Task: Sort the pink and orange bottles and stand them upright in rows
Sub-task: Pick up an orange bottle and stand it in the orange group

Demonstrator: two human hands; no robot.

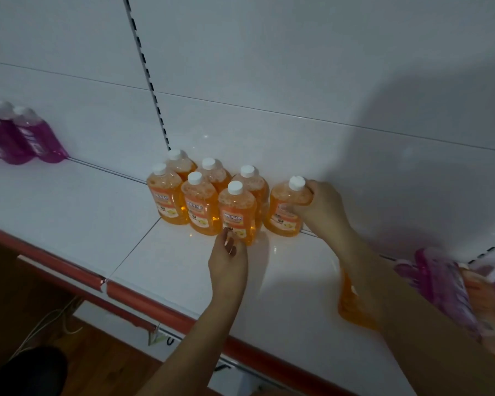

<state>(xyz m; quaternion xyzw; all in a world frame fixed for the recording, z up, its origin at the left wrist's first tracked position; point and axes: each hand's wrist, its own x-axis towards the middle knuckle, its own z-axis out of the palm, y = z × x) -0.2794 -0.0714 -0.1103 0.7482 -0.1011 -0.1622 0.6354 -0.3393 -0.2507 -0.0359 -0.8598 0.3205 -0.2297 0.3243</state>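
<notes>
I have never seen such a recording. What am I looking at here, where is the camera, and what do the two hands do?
There is no machine here. A person wears one camera on the head, so you look forward and down at their own two bare arms. They stand at a white shop shelf with a red front edge.

Seven orange bottles with white caps stand upright in the middle. The right hand grips the rightmost orange bottle by its shoulder. The left hand touches the front orange bottle near its base.

Far left stand pink bottles, already grouped. At the right edge, pink and orange bottles lie in a blurred, unsorted heap.
</notes>
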